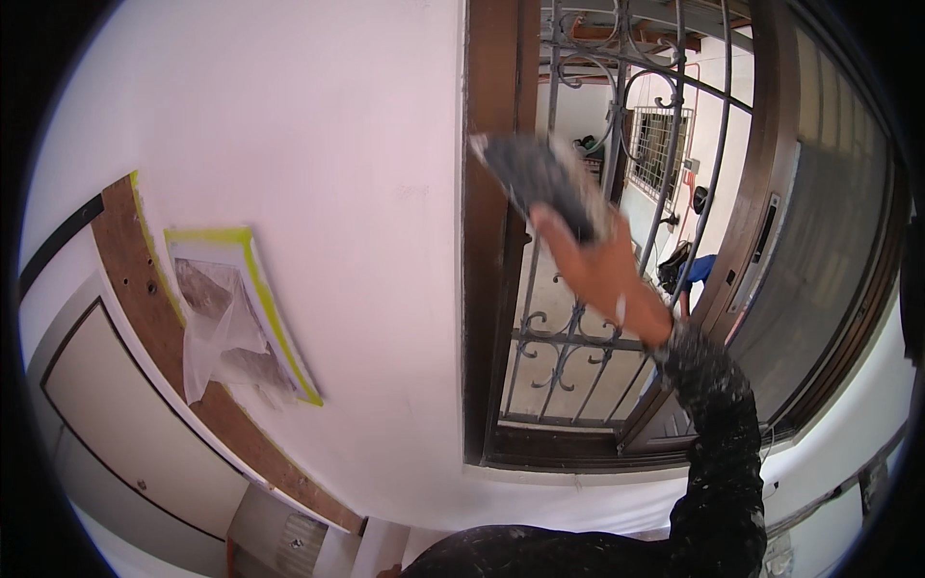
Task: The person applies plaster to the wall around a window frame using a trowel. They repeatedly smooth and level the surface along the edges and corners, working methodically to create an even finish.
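Note:
My right hand (607, 275) is raised in front of the brown window frame and closed on a sanding block (540, 178). The block is dark grey, flat and roughly rectangular, with a pale edge, and it is smeared by motion. It overlaps the inner edge of the frame beside the white wall (337, 193); whether it touches anything cannot be told. White specks cover the black sleeve of my right arm. At the lower edge, a small skin-toned patch (389, 571) may be part of my left hand, with no fingers showing.
Scrolled iron bars (578, 337) stand within the brown frame (489, 318), beside a sliding panel (819, 260). Outside, someone in blue (700, 269) is partly visible. On the left wall, plastic sheeting (217, 323) hangs from a yellow-green taped panel (275, 313), near a brown board (154, 279).

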Available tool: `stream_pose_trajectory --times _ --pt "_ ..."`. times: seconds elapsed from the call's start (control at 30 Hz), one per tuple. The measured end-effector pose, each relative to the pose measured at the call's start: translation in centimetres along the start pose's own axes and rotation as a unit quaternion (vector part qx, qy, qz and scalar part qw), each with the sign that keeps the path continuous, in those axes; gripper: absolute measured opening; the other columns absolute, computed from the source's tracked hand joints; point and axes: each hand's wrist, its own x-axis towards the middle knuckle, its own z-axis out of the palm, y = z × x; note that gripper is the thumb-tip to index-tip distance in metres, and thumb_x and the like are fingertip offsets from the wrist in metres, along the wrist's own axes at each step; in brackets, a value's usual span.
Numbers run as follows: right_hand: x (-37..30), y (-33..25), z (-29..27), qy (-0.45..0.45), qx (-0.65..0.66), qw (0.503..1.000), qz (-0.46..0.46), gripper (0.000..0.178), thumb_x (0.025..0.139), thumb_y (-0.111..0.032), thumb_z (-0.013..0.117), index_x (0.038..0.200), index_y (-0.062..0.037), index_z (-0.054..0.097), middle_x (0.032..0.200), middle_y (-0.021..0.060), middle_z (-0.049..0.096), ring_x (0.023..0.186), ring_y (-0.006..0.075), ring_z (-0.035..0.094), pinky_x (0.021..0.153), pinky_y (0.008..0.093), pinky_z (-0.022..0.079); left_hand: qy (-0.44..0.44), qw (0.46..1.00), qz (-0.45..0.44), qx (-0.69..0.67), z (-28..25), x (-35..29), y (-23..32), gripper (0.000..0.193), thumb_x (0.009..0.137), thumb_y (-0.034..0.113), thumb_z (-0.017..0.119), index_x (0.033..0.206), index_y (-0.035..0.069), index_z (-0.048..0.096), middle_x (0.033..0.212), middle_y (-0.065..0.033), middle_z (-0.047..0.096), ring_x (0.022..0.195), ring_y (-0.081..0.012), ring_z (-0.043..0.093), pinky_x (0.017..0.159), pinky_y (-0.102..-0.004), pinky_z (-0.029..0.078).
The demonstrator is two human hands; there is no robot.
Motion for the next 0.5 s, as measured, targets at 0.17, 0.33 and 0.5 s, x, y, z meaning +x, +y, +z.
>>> stream_pose_trajectory --times 0.17,0.33,0.5 --pt "-3.7 0.1 -0.9 -0.022 0.015 0.999 0.033 0.033 0.099 -0.02 0.069 0.119 0.0051 0.065 0.082 0.005 0.069 0.07 0.0075 0.063 0.06 0.0258 0.051 -0.005 0.998 -0.061 -0.021 -0.4 -1.0 -3.5 0.066 0.098 0.061 0.048 0.099 0.0 0.073 0.096 -0.0201 0.075 0.096 -0.0374 0.07 0.089 -0.0439 0.053" --pt "2.0 -2.0 -2.5 0.069 0.014 0.984 -0.164 0.028 0.098 -0.022 0.069 0.111 0.003 0.069 0.09 0.006 0.072 0.076 0.0098 0.066 0.065 0.0269 0.055 -0.013 0.997 -0.074 -0.036 -1.3 -0.8 -4.4 0.079 0.1 0.067 0.035 0.107 -0.002 0.07 0.105 -0.0251 0.073 0.106 -0.041 0.066 0.096 -0.0484 0.047" --pt "4.9 -1.4 -2.2 0.05 -0.019 0.991 -0.122 0.041 0.096 -0.033 0.07 0.103 0.0076 0.069 0.075 0.0074 0.07 0.061 0.0103 0.064 0.053 0.0256 0.05 0.012 0.978 0.15 0.142 -0.5 1.0 -3.7 0.053 0.105 0.048 0.039 0.119 0.001 0.059 0.106 -0.0276 0.072 0.105 -0.0444 0.067 0.089 -0.0515 0.051"
